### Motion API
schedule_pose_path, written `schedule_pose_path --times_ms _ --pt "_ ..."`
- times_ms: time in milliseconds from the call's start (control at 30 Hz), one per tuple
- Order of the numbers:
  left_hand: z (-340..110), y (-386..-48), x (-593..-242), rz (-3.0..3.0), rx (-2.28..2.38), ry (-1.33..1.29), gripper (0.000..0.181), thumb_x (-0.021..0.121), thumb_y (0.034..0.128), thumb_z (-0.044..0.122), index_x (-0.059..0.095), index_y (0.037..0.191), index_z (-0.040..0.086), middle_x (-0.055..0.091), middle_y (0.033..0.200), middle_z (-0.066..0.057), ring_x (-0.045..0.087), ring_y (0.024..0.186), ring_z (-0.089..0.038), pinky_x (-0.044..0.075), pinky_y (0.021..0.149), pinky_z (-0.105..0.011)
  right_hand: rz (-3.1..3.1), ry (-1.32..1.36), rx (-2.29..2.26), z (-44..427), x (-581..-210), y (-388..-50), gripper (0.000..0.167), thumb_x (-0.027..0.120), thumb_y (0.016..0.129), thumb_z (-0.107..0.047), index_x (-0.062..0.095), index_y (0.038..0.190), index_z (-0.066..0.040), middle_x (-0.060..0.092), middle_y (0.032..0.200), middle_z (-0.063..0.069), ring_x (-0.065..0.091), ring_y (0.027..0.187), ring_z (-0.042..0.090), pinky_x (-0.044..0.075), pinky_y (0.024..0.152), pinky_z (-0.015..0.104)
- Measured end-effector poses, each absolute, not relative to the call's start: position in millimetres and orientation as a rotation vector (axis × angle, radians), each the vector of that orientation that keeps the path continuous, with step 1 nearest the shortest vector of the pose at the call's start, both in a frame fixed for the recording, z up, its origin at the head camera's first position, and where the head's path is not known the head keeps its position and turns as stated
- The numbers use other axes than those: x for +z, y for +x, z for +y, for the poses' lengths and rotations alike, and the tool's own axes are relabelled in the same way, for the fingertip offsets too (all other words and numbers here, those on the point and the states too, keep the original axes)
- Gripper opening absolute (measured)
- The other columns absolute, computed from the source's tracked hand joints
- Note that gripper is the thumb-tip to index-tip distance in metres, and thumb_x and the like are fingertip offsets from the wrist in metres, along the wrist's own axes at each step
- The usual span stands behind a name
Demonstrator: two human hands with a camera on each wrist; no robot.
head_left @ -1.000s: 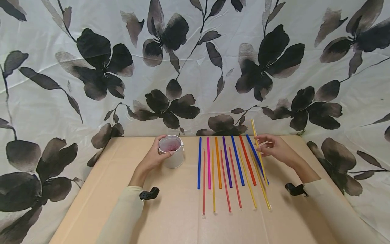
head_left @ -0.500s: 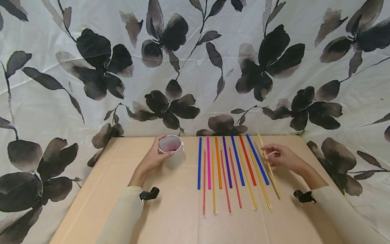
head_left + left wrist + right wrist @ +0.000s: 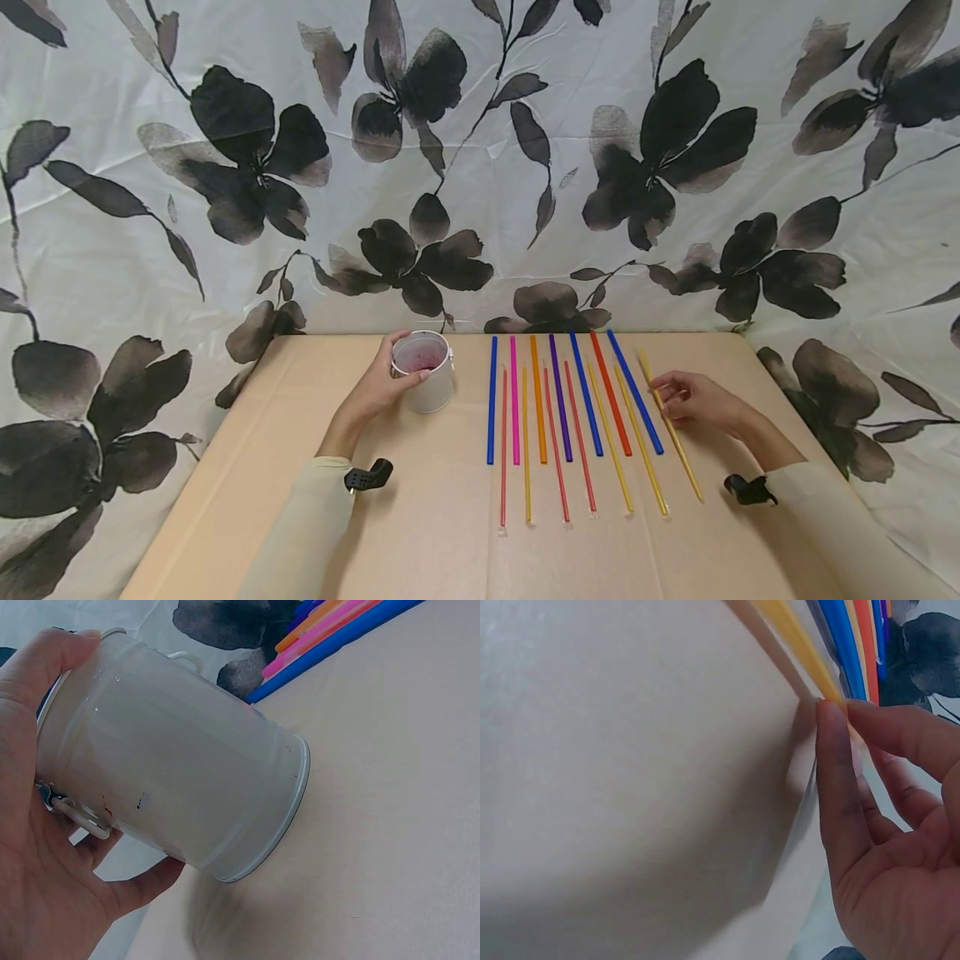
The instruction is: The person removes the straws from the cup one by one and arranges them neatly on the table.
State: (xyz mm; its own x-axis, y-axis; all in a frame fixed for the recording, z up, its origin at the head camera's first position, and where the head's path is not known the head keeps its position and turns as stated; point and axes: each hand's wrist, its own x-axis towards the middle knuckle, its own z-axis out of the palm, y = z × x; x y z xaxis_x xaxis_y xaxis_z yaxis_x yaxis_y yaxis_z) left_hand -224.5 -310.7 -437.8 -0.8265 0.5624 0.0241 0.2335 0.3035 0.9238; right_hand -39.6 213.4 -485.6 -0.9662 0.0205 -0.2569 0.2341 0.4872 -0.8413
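Observation:
A small white metal bucket [image 3: 437, 395] stands on the table at left of centre, pink-stained inside. My left hand [image 3: 375, 383] grips it, thumb over the near side of the rim. The left wrist view shows fingers wrapped behind its pale wall [image 3: 172, 750]. At the right, my right hand [image 3: 699, 400] pinches a thin yellow straw [image 3: 681, 454] between thumb and forefinger, as the yellow straw [image 3: 799, 645] also shows in the right wrist view. The straw lies slantwise, close to the tabletop, right of a thick blue straw [image 3: 636, 392]; whether it touches the table, I cannot tell.
Between the hands lies a row of several straws, thick ones such as an orange straw [image 3: 538, 400] alternating with thin ones such as a red straw [image 3: 503, 467]. The pale tabletop [image 3: 570, 567] ends at the back against a floral cloth [image 3: 480, 192].
My right hand has moved right and toward me, carrying the yellow straw off the blue straw and lowering it beside the row. The left hand and the bucket have stayed put.

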Motion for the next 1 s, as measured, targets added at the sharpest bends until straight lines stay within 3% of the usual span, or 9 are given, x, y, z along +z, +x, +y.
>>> schedule_pose_path --times_ms 500,1000 --pt "-321 -221 -434 2.237 1.523 0.741 0.089 0.074 0.0923 0.02 0.016 0.159 0.01 0.032 0.155 -0.027 0.031 0.145 -0.045 0.025 0.119 -0.064 2.648 0.267 -1.212 185 -483 -17 0.04 0.069 0.087 0.003 0.059 0.125 0.009 0.052 0.096 0.013 0.052 0.092 0.026 0.049 0.068 0.025" --pt "-321 -222 -434 2.228 1.525 0.728 0.089 0.074 0.0925 0.019 0.015 0.159 0.011 0.031 0.155 -0.027 0.03 0.146 -0.046 0.023 0.119 -0.064 2.57 0.2 -1.2 177 -473 -8 0.035 0.071 0.086 0.004 0.059 0.119 0.008 0.053 0.095 0.012 0.053 0.088 0.025 0.049 0.067 0.024"
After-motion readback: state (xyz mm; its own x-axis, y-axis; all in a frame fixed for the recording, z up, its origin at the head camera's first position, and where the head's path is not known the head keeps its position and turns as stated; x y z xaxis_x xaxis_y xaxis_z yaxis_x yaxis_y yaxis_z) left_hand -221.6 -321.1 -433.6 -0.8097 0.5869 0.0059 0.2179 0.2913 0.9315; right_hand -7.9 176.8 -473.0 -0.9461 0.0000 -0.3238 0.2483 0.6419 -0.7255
